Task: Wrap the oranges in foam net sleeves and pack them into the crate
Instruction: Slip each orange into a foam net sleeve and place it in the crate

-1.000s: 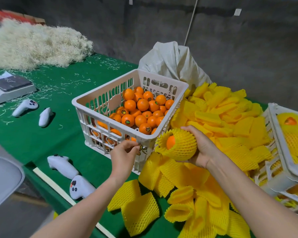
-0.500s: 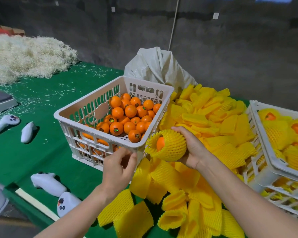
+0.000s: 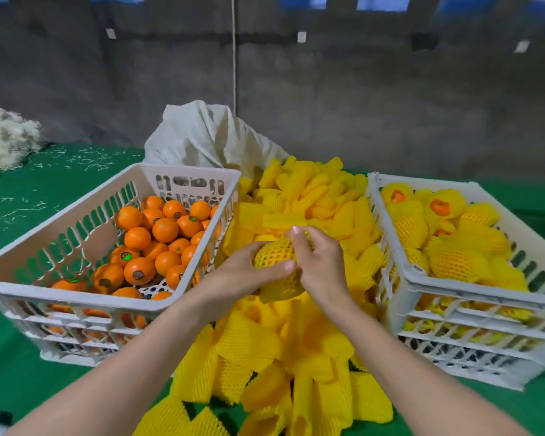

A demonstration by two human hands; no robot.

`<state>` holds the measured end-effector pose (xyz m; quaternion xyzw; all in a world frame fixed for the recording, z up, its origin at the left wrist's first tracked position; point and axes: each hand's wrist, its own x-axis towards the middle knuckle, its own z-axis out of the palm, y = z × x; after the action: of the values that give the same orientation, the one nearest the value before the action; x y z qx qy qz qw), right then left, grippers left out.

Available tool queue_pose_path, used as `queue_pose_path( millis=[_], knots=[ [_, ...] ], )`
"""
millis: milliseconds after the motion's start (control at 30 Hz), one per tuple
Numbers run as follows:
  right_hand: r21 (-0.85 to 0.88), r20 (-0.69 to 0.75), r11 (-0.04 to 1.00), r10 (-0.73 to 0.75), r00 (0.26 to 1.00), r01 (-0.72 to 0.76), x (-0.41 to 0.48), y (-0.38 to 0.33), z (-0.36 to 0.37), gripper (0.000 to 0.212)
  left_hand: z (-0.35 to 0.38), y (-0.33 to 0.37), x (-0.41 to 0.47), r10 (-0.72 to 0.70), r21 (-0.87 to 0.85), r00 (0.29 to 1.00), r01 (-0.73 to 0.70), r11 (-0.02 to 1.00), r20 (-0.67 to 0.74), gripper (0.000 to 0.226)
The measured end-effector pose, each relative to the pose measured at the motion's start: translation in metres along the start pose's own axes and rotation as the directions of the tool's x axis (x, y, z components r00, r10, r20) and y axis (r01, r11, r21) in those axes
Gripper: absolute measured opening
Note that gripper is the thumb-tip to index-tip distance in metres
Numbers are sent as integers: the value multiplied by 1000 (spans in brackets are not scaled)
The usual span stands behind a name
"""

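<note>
Orange [image 3: 274, 259], hidden inside its yellow sleeve [image 3: 280, 287], sits between both hands, held up over the heap of loose sleeves [image 3: 249, 344] in the middle of the table [image 3: 29, 382]. The left hand [image 3: 243, 275] cups it from the left, thumb laid across the near face and fingers curled underneath. The right hand [image 3: 320, 265] grips it from the right, fingers curled over the top at the far end of the net; whether they pinch only foam there or press the fruit too cannot be told. The sleeve's long axis seems to run from the far end under the right fingertips down toward the person, with the slack end hanging lowest. The right crate [image 3: 422, 278] stands just beside the right wrist and holds wrapped oranges [image 3: 453, 262], piled to about the rim, a few showing orange skin at the open net ends. The left crate [image 3: 85, 305] holds bare oranges [image 3: 164, 229], and part of its floor shows. The wrap looks all but done. The packing crate lies to the right, so the right hand is the nearer one to carry the fruit across, and the nearest gap seems to be at that crate's front left corner.
</note>
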<state>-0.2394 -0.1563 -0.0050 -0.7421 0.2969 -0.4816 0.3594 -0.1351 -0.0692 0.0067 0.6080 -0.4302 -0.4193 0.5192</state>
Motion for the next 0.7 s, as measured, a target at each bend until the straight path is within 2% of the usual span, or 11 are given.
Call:
queue_pose_path(
  millis=[67, 133, 167, 233, 267, 300, 367, 433, 500, 600, 700],
  knots=[
    [0, -35, 999, 33, 999, -33, 3, 0, -9, 27, 4, 0, 10, 33, 32, 999, -33, 999, -6, 59],
    [125, -8, 984, 130, 991, -128, 8, 0, -19, 20, 12, -1, 21, 112, 34, 990, -109, 993, -84, 57],
    [216, 43, 951, 217, 975, -221, 11, 0, -26, 35, 16, 0, 25, 155, 28, 980, -152, 988, -123, 55],
    [387, 213, 796, 415, 885, -466, 17, 1, -39, 76, 24, 3, 32, 251, 42, 947, -247, 968, -200, 61],
    [431, 306, 712, 463, 832, -555, 18, 2, -46, 86, 29, 5, 37, 308, 77, 923, -298, 951, -230, 66],
    [460, 385, 654, 463, 798, -601, 19, 4, -51, 88, 34, 8, 41, 372, 130, 894, -350, 928, -250, 69],
    [550, 447, 583, 400, 800, -598, 24, 10, -57, 69, 49, 12, 49, 469, 232, 846, -418, 878, -253, 74],
    [620, 370, 577, 383, 847, -532, 31, 16, -61, 47, 62, 14, 58, 496, 312, 846, -426, 849, -195, 79],
    [625, 258, 614, 421, 870, -482, 38, 25, -68, 37, 70, 17, 68, 472, 363, 877, -412, 836, -92, 87],
    [585, 68, 692, 479, 875, -424, 49, 44, -87, 43, 83, 18, 80, 440, 426, 896, -421, 801, 58, 88],
    [566, -149, 733, 540, 828, -377, 75, 62, -119, 47, 108, 10, 90, 465, 475, 884, -427, 770, 41, 64]
  ],
)
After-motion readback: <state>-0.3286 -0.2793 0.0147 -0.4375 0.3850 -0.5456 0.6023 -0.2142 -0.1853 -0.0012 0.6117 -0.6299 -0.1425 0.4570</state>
